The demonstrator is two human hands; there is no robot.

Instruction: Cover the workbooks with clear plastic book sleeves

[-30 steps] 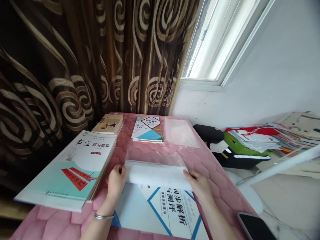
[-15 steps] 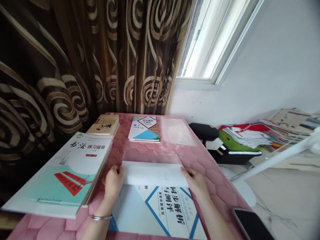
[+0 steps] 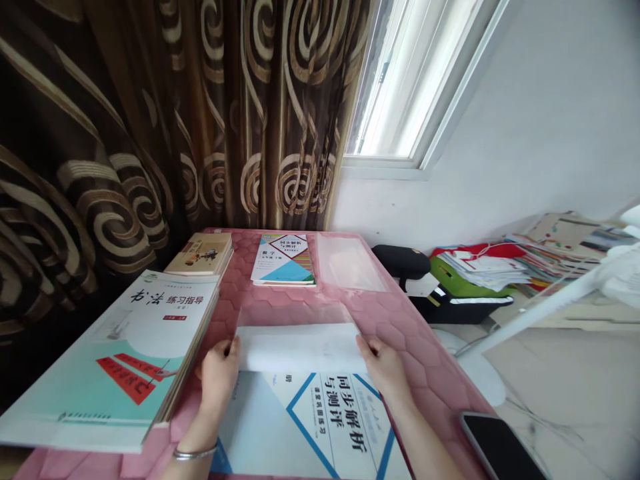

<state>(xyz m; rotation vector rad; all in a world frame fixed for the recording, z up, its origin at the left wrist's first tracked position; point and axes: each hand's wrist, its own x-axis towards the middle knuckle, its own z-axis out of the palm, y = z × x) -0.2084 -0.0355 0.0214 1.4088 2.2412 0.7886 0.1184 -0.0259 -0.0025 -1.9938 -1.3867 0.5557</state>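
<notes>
A white-and-blue workbook [image 3: 325,427] lies flat before me, printed with large dark characters. Across its far end runs a white sheet [image 3: 300,348], its far edge curled over like a fold. My left hand [image 3: 220,370] pinches the sheet's left end, a silver bangle on that wrist. At the opposite end, my right hand [image 3: 380,363] grips the sheet between thumb and fingers. Clear plastic film [image 3: 295,313] sticks out beyond the sheet over the pink cloth. How the sheet and film join cannot be made out.
On the left are a stack of books [image 3: 115,360] and smaller tan books [image 3: 199,253]. Farther back lie a smaller workbook [image 3: 283,260] and a clear plastic sheet [image 3: 350,263] on the pink tablecloth [image 3: 420,347]. A phone [image 3: 500,447] and a white lamp [image 3: 530,320] are at right.
The camera view has shifted slightly, moving most of the scene left. Both hands keep hold of the white sheet's ends, with little change in its position over the workbook.
</notes>
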